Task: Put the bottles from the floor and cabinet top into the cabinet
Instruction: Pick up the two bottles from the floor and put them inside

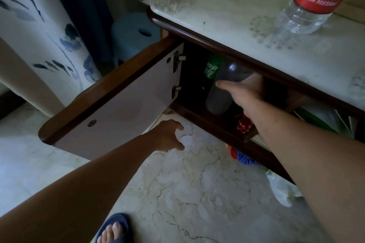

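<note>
Blue slipper foot (113, 230) nearest. Right hand (244, 89) fingers grasp clear plastic bottle (220, 92) inside dark wooden cabinet (217, 122); left hand (167, 136) released. Risk: bumping green soda bottle (212, 68) over.

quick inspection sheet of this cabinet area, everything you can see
surface: pale cabinet top, marble floor
job's things: red-label water bottle upright on the top; grey bottle in the open cabinet beside a green bottle; another bottle on the floor, partly hidden
clutter: red ribbon, red and blue cloth
grippers: right hand has its grip on the grey bottle; left hand open, below the open door
cables: nothing seen
surroundings: patterned curtain, pale stool, slippered foot
</note>
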`<state>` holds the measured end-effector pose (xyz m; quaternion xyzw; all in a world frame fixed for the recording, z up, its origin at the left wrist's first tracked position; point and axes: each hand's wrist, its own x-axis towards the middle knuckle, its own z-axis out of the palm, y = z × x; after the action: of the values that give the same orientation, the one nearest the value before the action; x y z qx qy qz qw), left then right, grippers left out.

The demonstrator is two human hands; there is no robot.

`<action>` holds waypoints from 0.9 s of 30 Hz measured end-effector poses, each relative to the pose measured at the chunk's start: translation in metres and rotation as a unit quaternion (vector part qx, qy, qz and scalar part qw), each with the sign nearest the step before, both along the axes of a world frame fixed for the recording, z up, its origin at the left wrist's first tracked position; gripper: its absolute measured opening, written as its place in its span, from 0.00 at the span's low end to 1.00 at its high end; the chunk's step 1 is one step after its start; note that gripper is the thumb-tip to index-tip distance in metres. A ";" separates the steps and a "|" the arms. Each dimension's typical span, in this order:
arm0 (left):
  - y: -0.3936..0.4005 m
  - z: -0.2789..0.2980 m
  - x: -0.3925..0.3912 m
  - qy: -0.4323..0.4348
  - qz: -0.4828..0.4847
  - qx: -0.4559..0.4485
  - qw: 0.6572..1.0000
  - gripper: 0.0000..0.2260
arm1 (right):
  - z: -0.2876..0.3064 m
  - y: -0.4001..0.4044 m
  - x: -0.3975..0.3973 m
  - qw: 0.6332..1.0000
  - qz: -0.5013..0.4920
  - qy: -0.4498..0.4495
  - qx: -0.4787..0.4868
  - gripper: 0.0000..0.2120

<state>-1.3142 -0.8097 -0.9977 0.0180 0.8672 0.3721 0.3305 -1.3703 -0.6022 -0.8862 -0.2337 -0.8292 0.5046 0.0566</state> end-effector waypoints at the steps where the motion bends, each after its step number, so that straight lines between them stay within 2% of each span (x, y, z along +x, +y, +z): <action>1: 0.000 -0.001 0.001 0.001 -0.001 -0.002 1.000 0.32 | 0.000 0.001 -0.002 1.000 0.004 -0.003 -0.002 0.35; 9: 0.009 -0.005 0.005 -0.012 -0.004 -0.005 1.000 0.32 | -0.007 0.005 -0.010 0.999 0.008 -0.002 -0.046 0.18; 14: 0.015 -0.008 0.008 -0.013 -0.017 0.000 1.000 0.31 | -0.010 0.007 -0.016 0.997 0.015 -0.025 -0.072 0.25; 18: 0.012 -0.009 0.006 -0.012 -0.007 -0.010 1.000 0.32 | -0.010 0.008 -0.017 0.997 0.015 -0.020 -0.077 0.24; 21: 0.012 -0.004 0.002 -0.008 -0.001 -0.019 1.000 0.32 | -0.004 0.005 -0.016 0.996 0.010 -0.028 -0.083 0.18; 24: 0.018 0.007 -0.001 0.001 0.004 0.002 1.000 0.32 | 0.001 0.001 -0.011 0.995 -0.014 -0.007 -0.102 0.28; 27: 0.027 0.025 -0.002 0.027 -0.008 0.007 1.000 0.31 | 0.004 0.000 0.004 0.997 -0.044 -0.023 -0.059 0.39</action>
<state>-1.3162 -0.7825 -0.9728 0.0369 0.8729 0.3750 0.3098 -1.3663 -0.6023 -0.8821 -0.2848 -0.7880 0.5440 0.0458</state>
